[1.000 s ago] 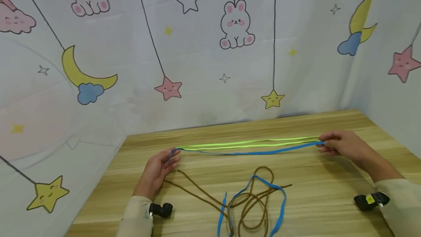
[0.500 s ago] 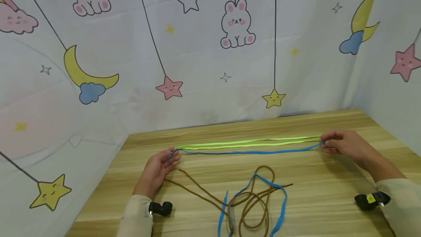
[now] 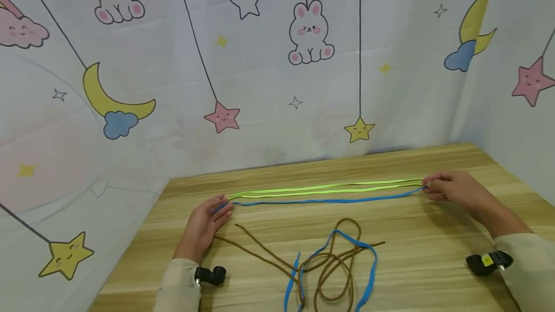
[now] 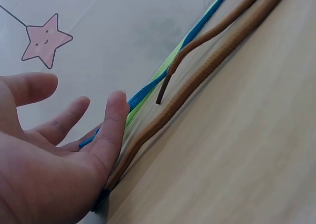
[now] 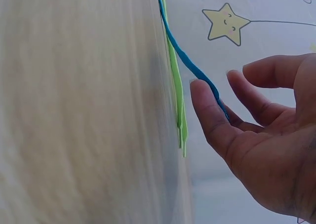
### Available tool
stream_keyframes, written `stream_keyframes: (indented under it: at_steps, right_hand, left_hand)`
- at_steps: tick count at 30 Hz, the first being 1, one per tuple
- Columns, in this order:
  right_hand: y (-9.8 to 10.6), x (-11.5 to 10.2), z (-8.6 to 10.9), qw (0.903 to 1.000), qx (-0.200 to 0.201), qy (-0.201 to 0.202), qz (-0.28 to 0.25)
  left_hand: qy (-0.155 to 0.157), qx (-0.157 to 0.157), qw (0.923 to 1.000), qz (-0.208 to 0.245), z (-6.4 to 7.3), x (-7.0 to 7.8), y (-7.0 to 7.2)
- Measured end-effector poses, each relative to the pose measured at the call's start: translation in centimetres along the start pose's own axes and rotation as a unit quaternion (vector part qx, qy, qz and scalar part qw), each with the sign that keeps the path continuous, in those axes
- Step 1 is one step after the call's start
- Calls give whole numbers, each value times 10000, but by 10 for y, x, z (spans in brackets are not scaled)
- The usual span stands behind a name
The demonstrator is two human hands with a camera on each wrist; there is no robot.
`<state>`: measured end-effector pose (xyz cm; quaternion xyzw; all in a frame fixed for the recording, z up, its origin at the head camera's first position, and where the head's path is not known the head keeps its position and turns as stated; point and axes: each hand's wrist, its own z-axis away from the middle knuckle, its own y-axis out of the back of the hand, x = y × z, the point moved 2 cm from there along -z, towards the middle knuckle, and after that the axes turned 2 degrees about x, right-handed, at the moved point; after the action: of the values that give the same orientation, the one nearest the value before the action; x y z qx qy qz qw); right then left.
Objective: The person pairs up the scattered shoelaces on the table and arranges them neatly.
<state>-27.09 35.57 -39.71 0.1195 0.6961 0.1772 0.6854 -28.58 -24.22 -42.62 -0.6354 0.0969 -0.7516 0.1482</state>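
Note:
A flat blue shoelace (image 3: 329, 201) stretches between both hands, close in front of a doubled bright green shoelace (image 3: 321, 190). My left hand (image 3: 205, 223) pinches its left end between thumb and fingers, low by the table; in the left wrist view the blue tip (image 4: 89, 142) pokes out behind the thumb. The other end is pinched by my right hand (image 3: 459, 196), thumb against index finger, slightly raised. In the right wrist view the green lace's ends (image 5: 181, 137) hang just beside that thumb. A round brown shoelace (image 3: 256, 250) passes under or behind the left hand.
On the wooden table (image 3: 412, 264), the brown lace makes several loops at front centre, tangled with another blue lace length (image 3: 372, 273). A white patterned curtain (image 3: 269, 76) stands at the back and sides. Black wrist cameras are strapped to both sleeves.
My left hand has shifted slightly left and down, and the blue lace's left end has dropped away from the green lace. The blue lace has straightened; the right hand has barely moved.

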Motion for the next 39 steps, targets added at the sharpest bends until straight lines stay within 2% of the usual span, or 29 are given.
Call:
stream_keyframes:
  at_steps: [7,15,22,26,33,36,39]
  right_hand:
    - [1,2,-1,9998,122,-18,143]
    - [3,2,0,9996,223,-41,148]
    - [6,-2,4,9957,714,49,591]
    - [7,-3,4,9946,830,-5,621]
    - [9,-3,4,9923,1032,-110,671]
    - [10,-2,4,9921,1056,-108,666]
    - [10,-1,4,9920,1061,-90,676]
  left_hand:
    - [-181,-51,9997,-152,2,1,3]
    - [-182,84,9998,-79,1,2,4]
    - [-263,17,9997,19,1,2,4]
    - [-350,-45,9994,14,2,2,3]
    - [-195,-194,9996,-28,3,5,-1]
    - [-158,-134,9995,-237,4,6,-9]
    - [-181,-246,9966,-759,7,6,-22]
